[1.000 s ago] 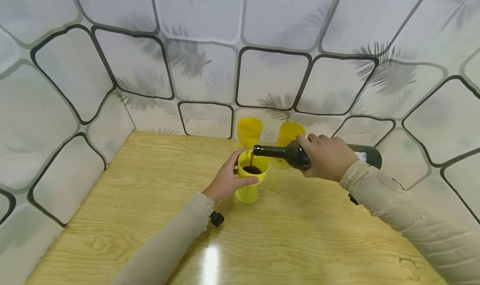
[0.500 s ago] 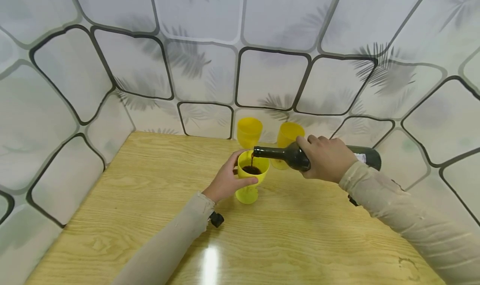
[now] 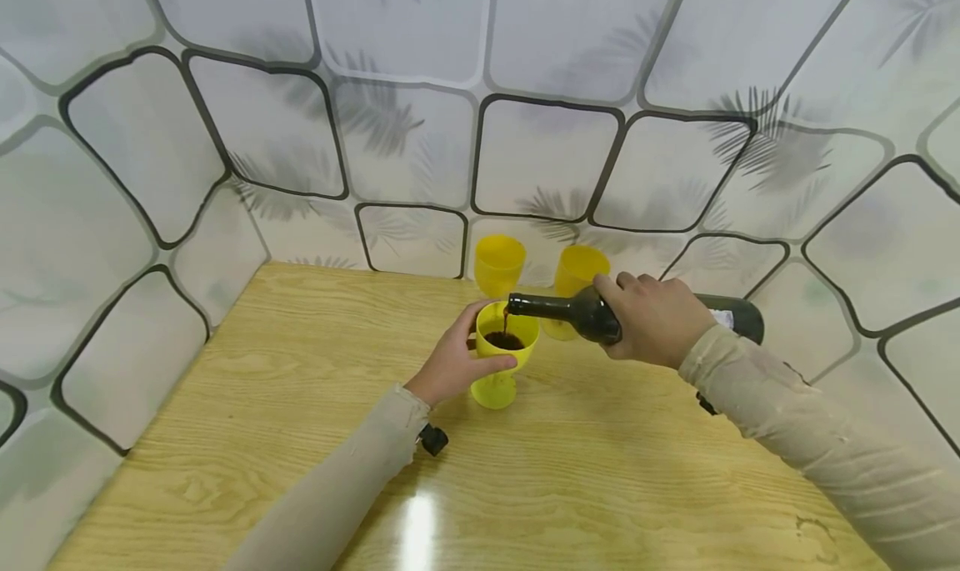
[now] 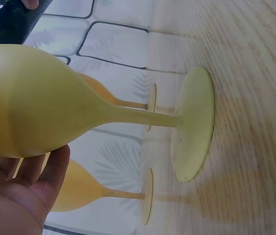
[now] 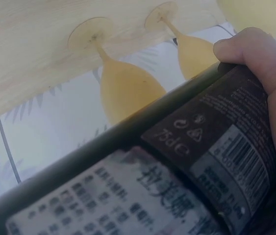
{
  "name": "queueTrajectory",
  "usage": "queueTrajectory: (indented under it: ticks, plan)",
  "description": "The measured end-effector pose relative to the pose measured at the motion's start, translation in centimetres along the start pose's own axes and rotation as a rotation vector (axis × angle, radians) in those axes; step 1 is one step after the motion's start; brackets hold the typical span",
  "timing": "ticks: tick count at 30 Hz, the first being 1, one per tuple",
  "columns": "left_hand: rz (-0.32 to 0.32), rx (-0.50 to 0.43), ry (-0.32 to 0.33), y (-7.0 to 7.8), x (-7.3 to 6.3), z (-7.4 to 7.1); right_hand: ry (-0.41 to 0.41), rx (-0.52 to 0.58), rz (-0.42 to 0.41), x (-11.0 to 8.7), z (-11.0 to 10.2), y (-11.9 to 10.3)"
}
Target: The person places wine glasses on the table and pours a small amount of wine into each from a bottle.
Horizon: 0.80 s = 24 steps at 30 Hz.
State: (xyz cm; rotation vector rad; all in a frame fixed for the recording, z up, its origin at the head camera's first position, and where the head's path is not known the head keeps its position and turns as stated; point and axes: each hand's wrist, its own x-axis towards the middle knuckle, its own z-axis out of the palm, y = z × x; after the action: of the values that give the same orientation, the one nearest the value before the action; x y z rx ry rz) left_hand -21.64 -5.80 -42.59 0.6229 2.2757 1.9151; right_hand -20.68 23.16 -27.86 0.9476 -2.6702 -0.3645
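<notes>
In the head view a yellow goblet [image 3: 495, 392] stands upright on the wooden table, dark liquid pooled in its bowl. My left hand [image 3: 453, 358] holds the bowl from the left, thumb along the near side and fingers behind it. The left wrist view shows the goblet's stem and its round foot [image 4: 196, 125] on the wood. My right hand [image 3: 652, 317] grips a dark green wine bottle [image 3: 551, 307], tipped nearly level. The bottle's mouth is over the goblet's rim, and a thin dark stream falls from it. Labels [image 5: 211, 137] on the bottle show in the right wrist view.
Two more yellow goblets stand behind, near the patterned wall [image 3: 412, 146]: the left one [image 3: 498, 265] behind the held goblet, the right one [image 3: 581, 267] partly hidden by the bottle. The wooden table [image 3: 247, 404] meets the wall at its back edge.
Both hands, the bottle and the goblet stay almost in place. The dark stream keeps running from the bottle's mouth into the goblet throughout.
</notes>
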Motion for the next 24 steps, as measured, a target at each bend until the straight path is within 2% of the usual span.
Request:
queueTrajectory:
  ticks: [24]
  plan:
    - [-0.001,0.001,-0.002,0.03,0.0,-0.04,-0.007,0.003,0.007,-0.06,-0.08,0.08]
